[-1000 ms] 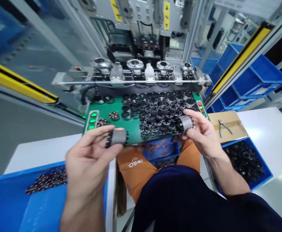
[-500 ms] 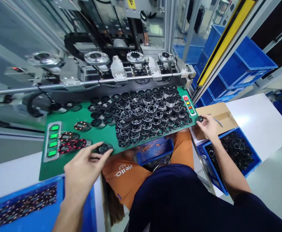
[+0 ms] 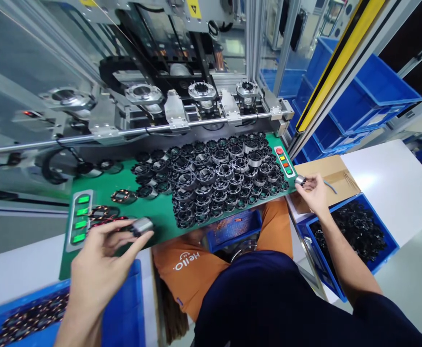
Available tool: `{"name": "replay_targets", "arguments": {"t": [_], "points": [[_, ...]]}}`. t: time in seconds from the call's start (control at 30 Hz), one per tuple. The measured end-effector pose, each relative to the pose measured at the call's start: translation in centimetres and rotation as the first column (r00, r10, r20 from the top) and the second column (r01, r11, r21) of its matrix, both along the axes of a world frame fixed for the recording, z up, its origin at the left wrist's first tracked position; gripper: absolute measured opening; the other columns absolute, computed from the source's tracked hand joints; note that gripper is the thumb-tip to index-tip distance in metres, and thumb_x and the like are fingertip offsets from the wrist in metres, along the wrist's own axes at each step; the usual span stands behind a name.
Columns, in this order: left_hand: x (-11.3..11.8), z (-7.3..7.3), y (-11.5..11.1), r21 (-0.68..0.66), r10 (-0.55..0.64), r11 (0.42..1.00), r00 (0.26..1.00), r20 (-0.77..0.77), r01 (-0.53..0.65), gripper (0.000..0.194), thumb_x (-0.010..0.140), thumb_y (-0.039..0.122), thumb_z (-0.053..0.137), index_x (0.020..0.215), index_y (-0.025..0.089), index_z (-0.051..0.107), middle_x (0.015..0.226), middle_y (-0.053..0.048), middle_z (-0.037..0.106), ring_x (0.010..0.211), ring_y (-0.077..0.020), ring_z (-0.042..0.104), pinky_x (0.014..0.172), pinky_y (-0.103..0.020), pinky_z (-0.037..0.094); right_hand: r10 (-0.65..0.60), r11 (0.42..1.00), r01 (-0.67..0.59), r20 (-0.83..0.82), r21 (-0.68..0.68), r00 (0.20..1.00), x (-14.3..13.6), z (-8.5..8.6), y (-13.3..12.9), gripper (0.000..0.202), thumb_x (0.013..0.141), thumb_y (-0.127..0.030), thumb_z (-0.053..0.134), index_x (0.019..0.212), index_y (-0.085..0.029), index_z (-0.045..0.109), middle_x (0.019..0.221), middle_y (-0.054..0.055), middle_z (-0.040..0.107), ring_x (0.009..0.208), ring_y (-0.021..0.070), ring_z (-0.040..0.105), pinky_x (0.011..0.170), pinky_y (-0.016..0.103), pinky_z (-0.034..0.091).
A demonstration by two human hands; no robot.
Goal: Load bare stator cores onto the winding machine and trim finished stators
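Note:
Pinched between the thumb and fingers of my left hand (image 3: 104, 255) is a motor stator core (image 3: 143, 225), a metal ring with black plastic, tilted above the green mat's front left. At the mat's right end, my right hand (image 3: 314, 193) grips a smaller-looking stator core (image 3: 300, 180) with a silver side and a black toothed end. Between the hands stand rows of black-and-silver stator cores (image 3: 207, 174), some stacked. Copper-wound stators (image 3: 124, 196) sit on the mat (image 3: 163, 229) close to my left hand.
A machine with round metal fixtures (image 3: 143, 92) runs along the back behind a rail. Button panels (image 3: 283, 161) flank the mat. Blue bins hold black plastic parts (image 3: 353, 231) at right and wound stators (image 3: 33, 313) at left. A yellow-striped post (image 3: 335, 67) rises at right.
My left hand has moved left and lifted its stator core off the mat, tipping it so its metal side shows. The right hand's stator core has turned, showing its silver side.

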State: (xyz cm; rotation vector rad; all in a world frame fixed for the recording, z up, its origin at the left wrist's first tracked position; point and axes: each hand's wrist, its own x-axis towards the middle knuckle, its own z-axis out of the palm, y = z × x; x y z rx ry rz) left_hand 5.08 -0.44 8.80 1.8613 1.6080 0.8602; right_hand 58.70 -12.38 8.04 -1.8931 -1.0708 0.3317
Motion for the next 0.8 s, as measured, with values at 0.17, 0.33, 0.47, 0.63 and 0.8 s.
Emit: {"name": "replay_targets", "arguments": {"t": [0.17, 0.33, 0.47, 0.63, 0.8], "points": [[-0.4, 1.2, -0.2, -0.102, -0.048, 0.994, 0.998, -0.036, 0.044, 0.049, 0.092, 0.069, 0.062, 0.133, 0.043, 0.067, 0.13, -0.005, 0.072, 0.122, -0.0361, 0.074, 0.115, -0.058, 0.059, 0.067, 0.998, -0.067, 0.005, 0.002, 0.998, -0.4, 1.5, -0.5, 0.045, 0.096, -0.057, 0.073, 0.127, -0.025, 0.071, 0.12, 0.009, 0.077, 0.097, 0.0221, 0.075, 0.088, 0.04, 0.064], [0.1, 0.5, -1.3, -0.091, 0.054, 0.995, 0.995, 0.082, -0.047, 0.052, 0.086, 0.068, 0.072, 0.128, 0.04, 0.061, 0.13, -0.006, 0.072, 0.125, -0.0377, 0.075, 0.114, -0.059, 0.06, -0.005, 1.0, 0.006, 0.113, -0.009, 0.994, -0.6, 2.2, -0.8, 0.04, 0.089, -0.058, 0.083, 0.104, -0.023, 0.072, 0.1, 0.006, 0.076, 0.084, 0.022, 0.067, 0.085, 0.043, 0.058], [1.0, -0.1, -1.7, 0.035, 0.044, 0.998, 0.998, -0.035, -0.043, 0.055, 0.092, 0.067, 0.074, 0.139, 0.039, 0.068, 0.13, -0.006, 0.078, 0.109, -0.0334, 0.08, 0.102, -0.051, 0.064, -0.045, 0.999, 0.046, 0.169, 0.002, 0.985, -0.6, 1.2, -0.5, 0.052, 0.085, -0.06, 0.086, 0.118, -0.022, 0.074, 0.111, 0.01, 0.08, 0.088, 0.0244, 0.072, 0.09, 0.046, 0.061], [1.8, -0.6, -1.6, 0.285, -0.045, 0.951, 0.964, -0.262, 0.122, 0.039, 0.102, 0.064, 0.066, 0.123, 0.033, 0.077, 0.101, -0.002, 0.079, 0.073, -0.0248, 0.068, 0.075, -0.04, 0.056, 0.006, 1.0, -0.002, 0.204, -0.019, 0.979, -0.3, 0.1, -0.2, 0.055, 0.085, -0.066, 0.084, 0.118, -0.022, 0.082, 0.095, 0.008, 0.08, 0.086, 0.0267, 0.073, 0.088, 0.047, 0.06], [1.9, -0.7, -1.7, 0.373, 0.022, 0.925, 0.973, -0.228, 0.066, 0.04, 0.097, 0.061, 0.076, 0.124, 0.032, 0.079, 0.096, 0.001, 0.074, 0.068, -0.0197, 0.062, 0.072, -0.035, 0.053, -0.055, 0.998, 0.048, 0.244, 0.035, 0.968, 0.0, 0.3, -0.3, 0.06, 0.087, -0.069, 0.083, 0.123, -0.021, 0.081, 0.097, 0.008, 0.079, 0.085, 0.0243, 0.07, 0.084, 0.043, 0.058]]}}
